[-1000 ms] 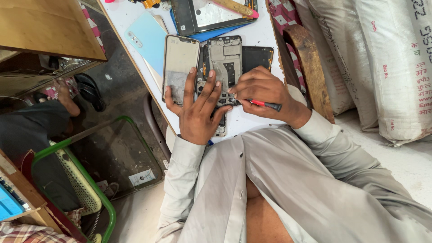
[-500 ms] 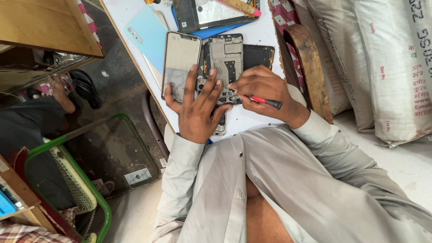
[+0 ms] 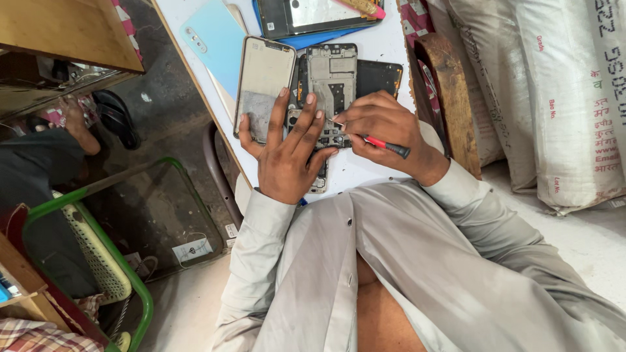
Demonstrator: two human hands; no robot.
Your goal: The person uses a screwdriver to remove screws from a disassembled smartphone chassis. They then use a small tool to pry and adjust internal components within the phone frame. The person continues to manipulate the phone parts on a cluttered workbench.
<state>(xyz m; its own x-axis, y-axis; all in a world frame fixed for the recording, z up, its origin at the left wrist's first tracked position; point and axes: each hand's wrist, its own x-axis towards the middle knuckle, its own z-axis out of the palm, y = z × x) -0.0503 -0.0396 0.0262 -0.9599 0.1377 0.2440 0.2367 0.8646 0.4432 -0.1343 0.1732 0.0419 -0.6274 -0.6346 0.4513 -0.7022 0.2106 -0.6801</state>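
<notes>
Repair work held mid-step: left hand (image 3: pixel 287 153), fingers spread, pinned the opened phone (image 3: pixel 326 98); right hand (image 3: pixel 381 127) gripped a red screwdriver (image 3: pixel 385 145), its tip at three o'clock of the fingertips; steady pressure seemed needed next.

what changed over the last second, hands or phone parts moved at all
Hardly anything. The left hand stays pressed flat on the opened phone, and the right hand keeps the red screwdriver tip at the same spot. The detached screen panel has not shifted.
</notes>
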